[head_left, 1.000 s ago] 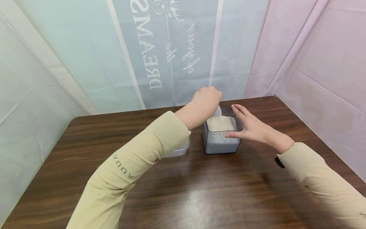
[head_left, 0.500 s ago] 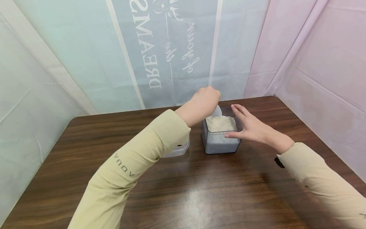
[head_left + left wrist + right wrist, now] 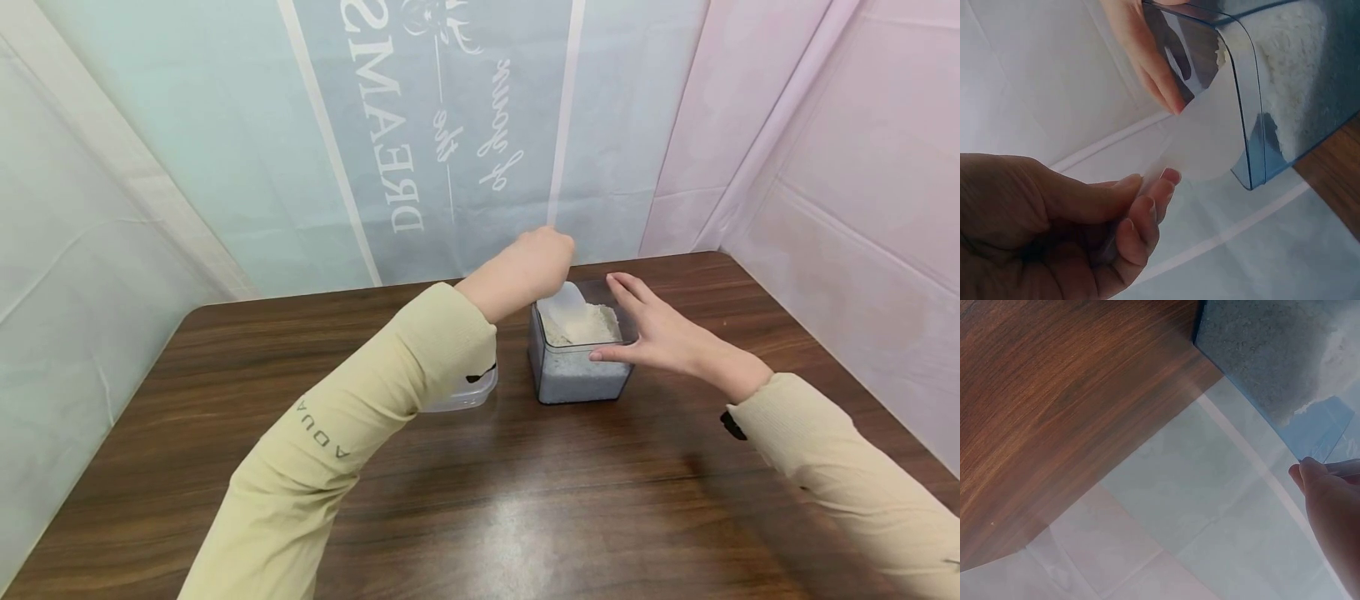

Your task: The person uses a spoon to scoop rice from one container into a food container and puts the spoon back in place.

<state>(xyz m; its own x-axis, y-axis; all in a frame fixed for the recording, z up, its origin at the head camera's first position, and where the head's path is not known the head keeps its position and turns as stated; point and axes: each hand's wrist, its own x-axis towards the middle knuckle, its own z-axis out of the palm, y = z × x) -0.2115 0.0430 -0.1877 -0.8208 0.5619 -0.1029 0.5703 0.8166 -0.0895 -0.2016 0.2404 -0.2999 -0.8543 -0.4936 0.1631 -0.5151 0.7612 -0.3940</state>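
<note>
Your dark wood-grain counter [image 3: 465, 492] carries everything here, hemmed in by pale plastic sheeting [image 3: 225, 150] at the back and sides. Near its far middle stands the clear square plastic container of white grain [image 3: 577, 354], upright and open at the top, filled most of the way. Just to its left, half hidden under your left sleeve, lies a shallow clear plastic lidded box [image 3: 468, 392].

Your right hand [image 3: 660, 333] lies spread against the container's right wall, fingers straight and thumb along the near edge, which looks like bracing so the container does not slide (no curl round it that I can see). Your left hand [image 3: 536, 267] hovers just above the container's left rim, fingers curled and pinching the handle of a translucent white plastic scoop [image 3: 567, 304]; the left wrist view shows the thin handle [image 3: 1147, 187] between thumb and fingertips. The scoop's bowl dips into the top of the grain at the container's far left corner, so the container sits directly between your two hands, touched by the right and entered from the left.
</note>
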